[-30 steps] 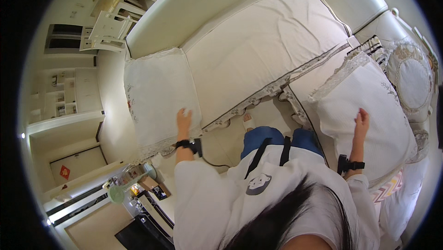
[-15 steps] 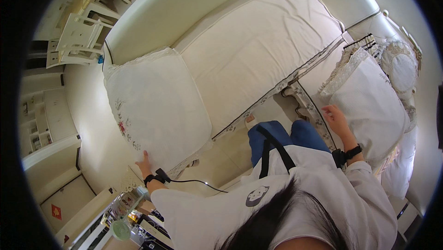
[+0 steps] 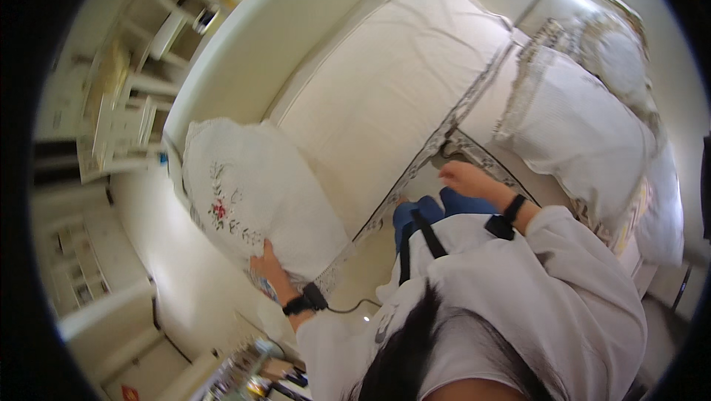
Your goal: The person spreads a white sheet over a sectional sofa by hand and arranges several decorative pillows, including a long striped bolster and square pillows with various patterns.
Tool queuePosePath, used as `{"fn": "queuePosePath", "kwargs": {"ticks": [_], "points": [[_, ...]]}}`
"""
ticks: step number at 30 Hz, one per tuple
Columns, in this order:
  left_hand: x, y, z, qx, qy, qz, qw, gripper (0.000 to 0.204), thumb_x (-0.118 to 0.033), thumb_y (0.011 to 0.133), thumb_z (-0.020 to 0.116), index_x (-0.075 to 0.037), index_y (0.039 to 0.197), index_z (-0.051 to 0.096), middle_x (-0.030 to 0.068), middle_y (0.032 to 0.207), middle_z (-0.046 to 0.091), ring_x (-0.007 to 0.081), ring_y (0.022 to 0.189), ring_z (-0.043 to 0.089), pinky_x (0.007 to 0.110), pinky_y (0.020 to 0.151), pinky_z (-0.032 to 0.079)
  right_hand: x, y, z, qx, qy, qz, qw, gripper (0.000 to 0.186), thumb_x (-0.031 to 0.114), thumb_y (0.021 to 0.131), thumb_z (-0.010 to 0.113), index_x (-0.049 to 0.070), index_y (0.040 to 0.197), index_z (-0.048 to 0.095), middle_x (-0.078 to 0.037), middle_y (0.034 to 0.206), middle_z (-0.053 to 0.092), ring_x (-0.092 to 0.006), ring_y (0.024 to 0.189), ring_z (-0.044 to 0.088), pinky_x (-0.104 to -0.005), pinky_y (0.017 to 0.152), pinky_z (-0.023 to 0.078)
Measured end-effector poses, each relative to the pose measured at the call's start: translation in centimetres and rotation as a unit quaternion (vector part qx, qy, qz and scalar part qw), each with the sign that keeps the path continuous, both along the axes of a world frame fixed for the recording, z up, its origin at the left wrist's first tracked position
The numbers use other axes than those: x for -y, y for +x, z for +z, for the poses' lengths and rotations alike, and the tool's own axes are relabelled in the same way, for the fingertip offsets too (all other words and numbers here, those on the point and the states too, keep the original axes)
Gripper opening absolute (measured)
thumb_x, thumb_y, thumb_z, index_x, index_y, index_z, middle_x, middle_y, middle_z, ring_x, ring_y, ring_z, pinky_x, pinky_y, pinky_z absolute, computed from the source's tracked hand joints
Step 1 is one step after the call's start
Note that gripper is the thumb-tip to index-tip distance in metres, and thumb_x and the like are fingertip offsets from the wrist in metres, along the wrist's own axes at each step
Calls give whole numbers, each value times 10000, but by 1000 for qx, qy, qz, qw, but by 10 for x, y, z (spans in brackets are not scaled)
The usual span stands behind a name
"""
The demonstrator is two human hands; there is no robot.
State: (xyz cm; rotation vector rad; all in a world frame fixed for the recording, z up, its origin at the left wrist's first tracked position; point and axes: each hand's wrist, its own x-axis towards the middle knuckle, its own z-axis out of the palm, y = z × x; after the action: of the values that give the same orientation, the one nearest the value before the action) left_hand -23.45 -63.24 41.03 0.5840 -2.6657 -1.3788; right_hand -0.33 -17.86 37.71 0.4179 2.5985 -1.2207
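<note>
A white cover with a lace edge and red embroidered flowers (image 3: 274, 186) lies over the left end of the sofa. My left hand (image 3: 270, 266) grips its near edge, thumb on top; some of the fingers are hidden at the fabric. Over the gap in front of the sofa, above my knees, hangs my right hand (image 3: 465, 179). Its fingers are loosely curled together, with nothing visible in them. The pale sofa seat cover (image 3: 400, 90) with a dark patterned border stretches between the two ends.
Another white lace-edged cover (image 3: 578, 119) lies on the sofa's right part, beside a round cushion (image 3: 615, 53). White chairs (image 3: 126, 119) stand beyond the sofa at the far left. Small items (image 3: 255, 371) crowd a surface at the lower left. A cable (image 3: 355, 308) runs from my left wrist.
The embroidered cover has shifted and now shows more of its flowers, with my left hand at its edge. My right hand has moved left, away from the right cover, and its fingers have curled.
</note>
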Motion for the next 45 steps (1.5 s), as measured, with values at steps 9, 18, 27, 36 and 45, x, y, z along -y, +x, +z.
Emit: {"fn": "queuePosePath", "kwargs": {"ticks": [9, 18, 27, 36, 45], "points": [[-247, 63, 207, -101, 208, -253, 940, 549, -83, 766, 642, 125, 1217, 407, 217, 1167, 515, 296, 971, 547, 336, 874, 446, -38, 18, -35, 12, -122, -89, 988, 313, 287, 879, 503, 31, 1042, 580, -146, 958, 613, -304, 919, 577, -411, 780, 449], [-409, 193, 297, -193, 271, -436, 836, 613, -101, 731, 615, 95, 1255, 365, 220, 1248, 453, 306, 1114, 473, 394, 1001, 338, -118, 117, -43, -27, -471, -443, 763, 434, 476, 912, 404, 88, 1077, 506, -37, 850, 484, -173, 774, 458, -336, 674, 409], [-533, 264, 363, -382, 380, -584, 607, 575, -290, 729, 652, 3, 1195, 489, 177, 1257, 470, 298, 1157, 435, 408, 1014, 302, -166, 251, 71, -203, -602, -497, 590, 558, 483, 923, 359, 47, 1262, 439, -83, 1135, 531, -243, 974, 516, -369, 843, 415], [-714, 327, 318, -156, 290, -911, 248, 631, -357, 760, 689, -42, 1246, 437, 148, 1268, 448, 257, 1169, 410, 410, 988, 306, -162, 462, 113, -341, -377, -700, 502, 498, 384, 916, 412, 48, 1283, 426, -93, 1193, 508, -241, 1027, 500, -360, 878, 399], [-819, 396, -4, -87, 6, -889, 450, 859, -510, 738, 653, 15, 1338, 334, 303, 1328, 358, 427, 1230, 362, 464, 1005, 319, -227, 577, 76, -336, -157, -830, 416, 464, 286, 910, 466, 49, 1305, 413, -103, 1250, 485, -239, 1080, 484, -350, 913, 383]]}}
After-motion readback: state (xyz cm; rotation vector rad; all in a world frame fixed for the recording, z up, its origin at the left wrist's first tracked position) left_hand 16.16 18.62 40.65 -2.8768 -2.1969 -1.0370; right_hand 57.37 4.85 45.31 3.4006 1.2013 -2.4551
